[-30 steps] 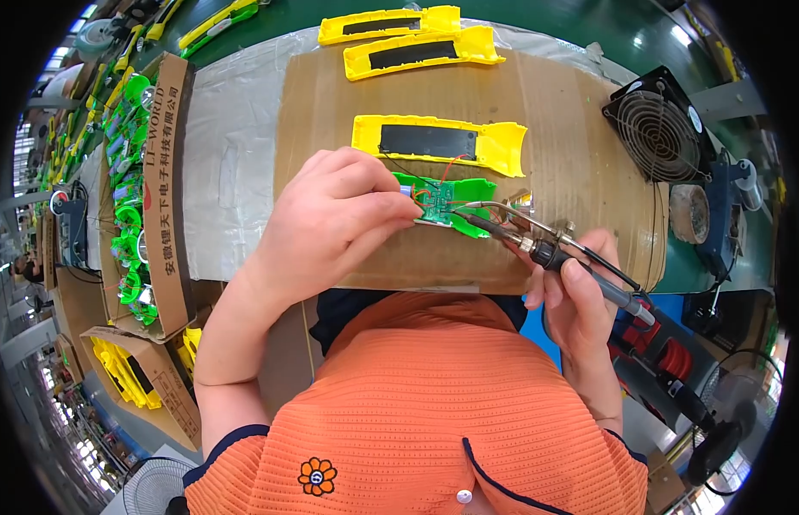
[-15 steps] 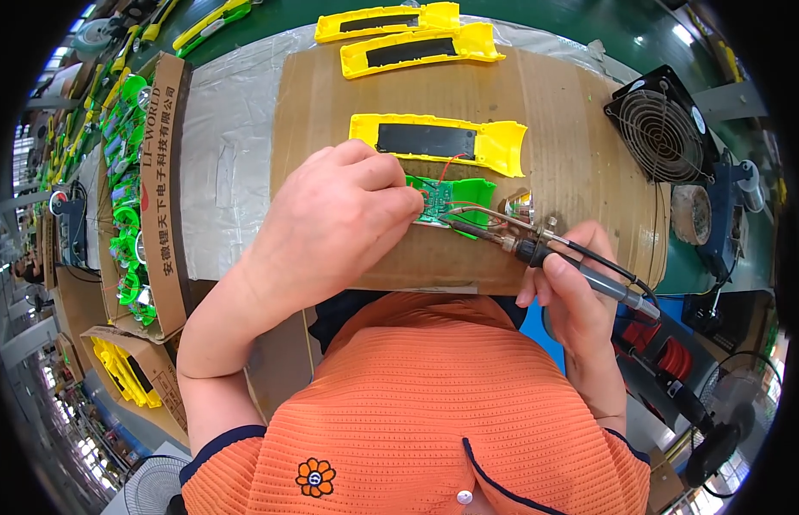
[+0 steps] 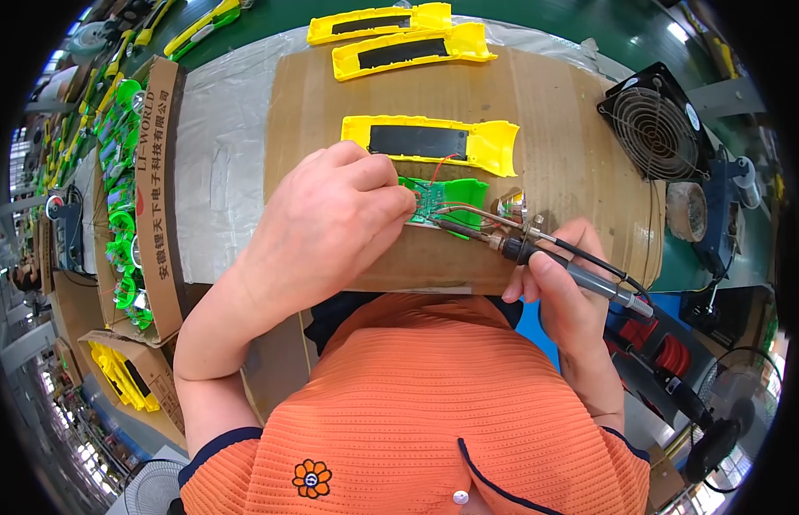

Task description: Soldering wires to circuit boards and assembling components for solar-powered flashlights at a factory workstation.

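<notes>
My left hand (image 3: 335, 219) is closed in a pinch at the left end of a green circuit board (image 3: 427, 202); its fingertips hide what they hold. The board lies in a bright green plastic housing (image 3: 470, 196). In my right hand (image 3: 564, 287) is a soldering iron (image 3: 588, 276) with a thin metal feed tube (image 3: 481, 212) alongside. The iron's tip points left and reaches the board's lower edge, where I cannot tell if it touches. Thin red wires (image 3: 437, 168) rise from the board. Just beyond lies a yellow shell half (image 3: 494, 142) with a black pad. A shiny reflector (image 3: 512, 204) sits right of the housing.
Cardboard (image 3: 580, 129) covers the work surface. Two more yellow shells (image 3: 490, 43) lie at the far side. A black fan (image 3: 653, 129) and a blue stand (image 3: 717, 215) are at the right. A carton (image 3: 163, 197) of green parts stands left, with a box of yellow shells (image 3: 116, 378) below.
The whole scene sits slightly further left in the picture. Both hands keep their places at the board, and the soldering iron stays in my right hand.
</notes>
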Available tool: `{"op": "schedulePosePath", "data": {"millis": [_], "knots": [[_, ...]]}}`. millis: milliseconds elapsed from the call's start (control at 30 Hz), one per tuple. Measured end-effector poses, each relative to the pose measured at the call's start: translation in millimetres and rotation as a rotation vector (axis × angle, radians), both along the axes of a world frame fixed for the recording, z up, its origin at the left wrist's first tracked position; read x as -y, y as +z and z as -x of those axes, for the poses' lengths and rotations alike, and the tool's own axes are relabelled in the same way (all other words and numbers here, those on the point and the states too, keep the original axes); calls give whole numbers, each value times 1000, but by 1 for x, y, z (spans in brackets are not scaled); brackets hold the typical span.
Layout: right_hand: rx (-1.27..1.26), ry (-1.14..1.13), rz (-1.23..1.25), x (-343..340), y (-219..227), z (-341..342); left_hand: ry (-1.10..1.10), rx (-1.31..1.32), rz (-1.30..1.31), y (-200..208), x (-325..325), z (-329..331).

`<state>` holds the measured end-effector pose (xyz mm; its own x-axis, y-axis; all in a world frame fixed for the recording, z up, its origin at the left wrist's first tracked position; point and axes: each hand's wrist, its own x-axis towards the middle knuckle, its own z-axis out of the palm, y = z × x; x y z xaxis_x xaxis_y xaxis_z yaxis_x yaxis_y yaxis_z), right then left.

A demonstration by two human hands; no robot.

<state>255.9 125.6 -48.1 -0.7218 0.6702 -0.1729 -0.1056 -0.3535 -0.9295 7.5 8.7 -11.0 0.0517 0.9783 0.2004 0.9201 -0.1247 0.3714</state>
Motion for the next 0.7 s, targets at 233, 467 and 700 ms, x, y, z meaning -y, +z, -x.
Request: {"op": "schedulePosePath", "data": {"millis": [233,467,700], "knots": [[-19,-19,-13,3,-2,-1,-3,-15,21,2,-1,0],[-78,-126,-21,-21,-2,-12,6,-55,68,6,-1,-2],[-159,-370,25,-36,-14,-17,99,-179,-109,18,-26,14]]}}
